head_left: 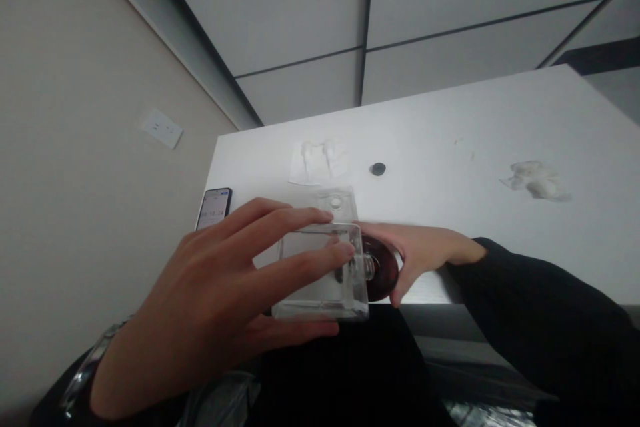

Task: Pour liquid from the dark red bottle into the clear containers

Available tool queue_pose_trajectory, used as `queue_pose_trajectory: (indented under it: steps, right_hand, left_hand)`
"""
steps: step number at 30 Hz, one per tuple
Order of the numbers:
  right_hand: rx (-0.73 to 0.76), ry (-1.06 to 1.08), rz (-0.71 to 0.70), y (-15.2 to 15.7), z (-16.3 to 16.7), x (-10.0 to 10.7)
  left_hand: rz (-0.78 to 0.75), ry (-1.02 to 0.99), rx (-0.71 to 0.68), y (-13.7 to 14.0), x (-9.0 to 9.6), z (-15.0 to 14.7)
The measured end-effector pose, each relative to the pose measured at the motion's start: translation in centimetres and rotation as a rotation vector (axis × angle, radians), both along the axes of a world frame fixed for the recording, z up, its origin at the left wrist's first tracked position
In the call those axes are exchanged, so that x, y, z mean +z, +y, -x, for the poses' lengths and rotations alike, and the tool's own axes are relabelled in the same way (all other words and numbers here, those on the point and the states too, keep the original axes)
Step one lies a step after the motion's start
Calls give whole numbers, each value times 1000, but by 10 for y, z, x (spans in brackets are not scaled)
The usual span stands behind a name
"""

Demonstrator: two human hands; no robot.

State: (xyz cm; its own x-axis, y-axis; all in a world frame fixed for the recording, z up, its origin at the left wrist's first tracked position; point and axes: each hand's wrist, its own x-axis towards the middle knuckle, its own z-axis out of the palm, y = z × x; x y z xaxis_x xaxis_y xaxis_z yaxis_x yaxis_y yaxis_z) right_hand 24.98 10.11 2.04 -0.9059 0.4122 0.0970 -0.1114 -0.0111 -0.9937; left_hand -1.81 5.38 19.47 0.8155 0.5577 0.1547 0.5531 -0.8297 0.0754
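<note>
My left hand is closed around a clear box-shaped plastic container, fingers over its top and thumb below. A clear ribbed neck sticks out of the container's right side. Against that neck is a dark red-brown rounded piece, its kind not clear. My right hand curls round this piece from the right, some fingers hidden behind the container. Just beyond, a flat clear plastic piece with a round opening lies on the white table, partly covered by my left fingers.
A phone lies at the table's left edge. Farther back are a white sheet with small white pieces on it and a small dark disc. Crumpled clear plastic rests at the right. The wall closes the left side.
</note>
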Motion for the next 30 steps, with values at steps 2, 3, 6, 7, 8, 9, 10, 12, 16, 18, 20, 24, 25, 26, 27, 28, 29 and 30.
queue_pose_trajectory:
  steps: [2, 3, 6, 7, 8, 9, 10, 12, 16, 18, 20, 24, 25, 26, 27, 28, 29, 30]
  right_hand:
    - [1, 2, 5, 0, 0, -1]
    - [0, 4, 5, 0, 0, -1]
    - [-5, 8, -2, 0, 0, -1]
    - [-5, 8, -5, 0, 0, 0]
    - [-3, 8, -8, 0, 0, 0]
    - [0, 6, -10, 0, 0, 1]
    - [0, 5, -10, 0, 0, 1]
    - [-4, 3, -7, 0, 0, 2]
    - [-11, 1, 2, -2, 0, 1]
    - [-17, 5, 6, -2, 0, 0]
    - [-21, 8, 3, -2, 0, 0]
    - [-13, 3, -3, -1, 0, 0]
    - [-11, 0, -3, -1, 0, 1]
    - [-9, -4, -4, -1, 0, 1]
    - [-9, -4, -8, -1, 0, 2]
    - [-9, -3, -12, 0, 0, 2]
    - [-10, -2, -14, 0, 0, 2]
    - [-12, 1, -16, 0, 0, 2]
  left_hand:
    - [-1, 4, 0, 0, 0, -1]
    - [-3, 5, 1, 0, 1, -1]
    - [-7, 7, 9, -1, 2, -2]
    - [-9, 8, 13, -1, 2, -2]
    - [-11, 9, 13, -1, 3, -2]
    - [-13, 12, 13, -1, 3, -2]
    - [-15, 16, 14, -2, 3, -3]
    - [-17, 26, 15, -2, 5, -3]
    - [-3, 28, 11, -1, 8, -3]
    - [9, 24, 3, 0, 9, -4]
    - [16, 27, -1, 0, 11, -5]
    - [4, 46, -1, 1, 12, -8]
    - [-3, 49, -2, 1, 12, -8]
    - [-8, 52, -4, 1, 13, -9]
    - [-13, 55, -5, 1, 13, -9]
    - [-17, 57, -7, 1, 13, -10]
    - [-20, 61, -10, 1, 13, -10]
    - [-22, 64, -12, 1, 14, -11]
